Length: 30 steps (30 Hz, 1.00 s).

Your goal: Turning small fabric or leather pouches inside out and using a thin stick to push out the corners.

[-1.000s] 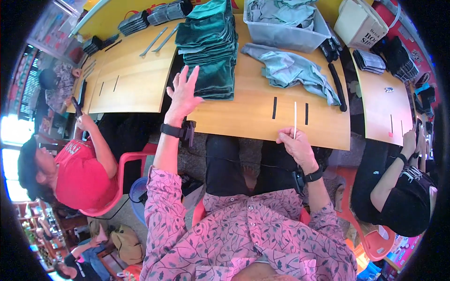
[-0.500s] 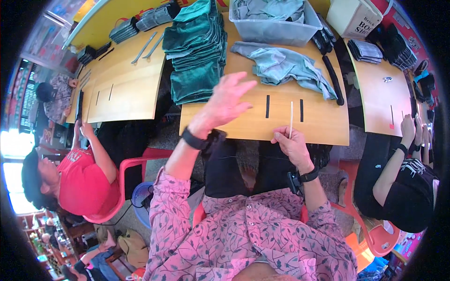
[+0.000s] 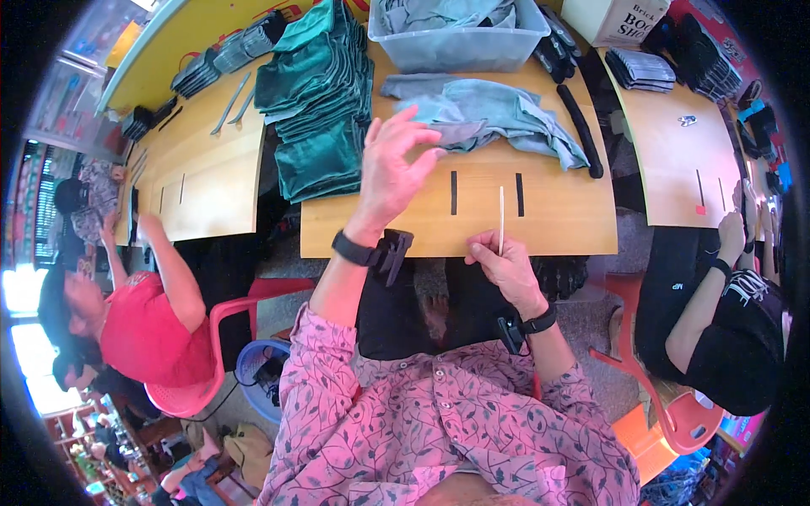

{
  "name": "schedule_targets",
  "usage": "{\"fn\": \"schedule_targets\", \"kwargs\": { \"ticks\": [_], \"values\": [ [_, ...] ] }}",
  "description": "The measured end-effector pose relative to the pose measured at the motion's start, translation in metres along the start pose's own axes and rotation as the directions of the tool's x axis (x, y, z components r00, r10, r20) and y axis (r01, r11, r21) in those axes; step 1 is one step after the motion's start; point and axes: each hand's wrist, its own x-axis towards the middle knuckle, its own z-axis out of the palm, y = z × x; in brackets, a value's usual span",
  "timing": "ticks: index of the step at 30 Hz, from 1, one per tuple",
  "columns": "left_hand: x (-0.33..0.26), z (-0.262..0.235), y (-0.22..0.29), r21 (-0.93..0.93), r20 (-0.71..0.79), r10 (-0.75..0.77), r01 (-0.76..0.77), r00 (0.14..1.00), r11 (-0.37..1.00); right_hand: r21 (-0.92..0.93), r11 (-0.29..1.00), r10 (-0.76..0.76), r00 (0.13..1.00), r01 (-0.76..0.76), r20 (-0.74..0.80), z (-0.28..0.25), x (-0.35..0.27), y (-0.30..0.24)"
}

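My left hand (image 3: pixel 395 164) hovers open above the wooden table (image 3: pixel 557 215), its fingers spread and reaching toward a crumpled light blue-grey cloth (image 3: pixel 489 118) at the middle of the table. Near the table's front edge my right hand (image 3: pixel 504 268) pinches the lower end of a thin pale stick (image 3: pixel 501 218), which stands upright between two black marks on the wood. A tall pile of folded dark green cloths (image 3: pixel 321 110) lies to the left of my left hand.
A grey plastic bin (image 3: pixel 460 38) with more cloth stands at the back. A black bar (image 3: pixel 580 131) lies right of the cloth. One person in red (image 3: pixel 143 325) sits at the left table, another in black (image 3: pixel 734 320) at the right. Folded stacks (image 3: pixel 641 67) sit far right.
My left hand has left the green pile and swung right, toward the light cloth. My right hand has kept the stick in place.
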Motion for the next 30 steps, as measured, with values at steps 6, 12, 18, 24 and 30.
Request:
{"fn": "schedule_targets", "kwargs": {
  "ticks": [6,12,18,24,30],
  "values": [
    [-0.034,-0.026,0.022,-0.782,-0.022,-0.430,0.253,0.903,0.570,0.027,0.998,-0.056,0.998,0.057,-0.032,0.009,-0.006,-0.006],
    [-0.067,-0.017,0.033,-0.944,-0.011,-0.552,0.174,0.834,0.282,0.219,0.953,-0.229,0.971,0.209,0.073,0.022,-0.016,-0.023],
    [-0.094,-0.011,0.038,-0.963,0.083,-0.564,0.212,0.822,0.168,0.127,0.974,-0.196,0.978,0.187,0.070,0.038,-0.021,-0.018],
    [-0.120,-0.010,0.030,-0.952,0.028,-0.558,0.192,0.829,0.239,0.184,0.973,-0.148,0.988,0.138,0.041,0.048,-0.021,-0.018],
    [-0.136,-0.009,0.023,-0.953,0.163,-0.683,0.292,0.712,0.078,0.225,0.968,-0.126,0.990,0.108,0.067,0.060,-0.021,-0.015]
  ]
}}
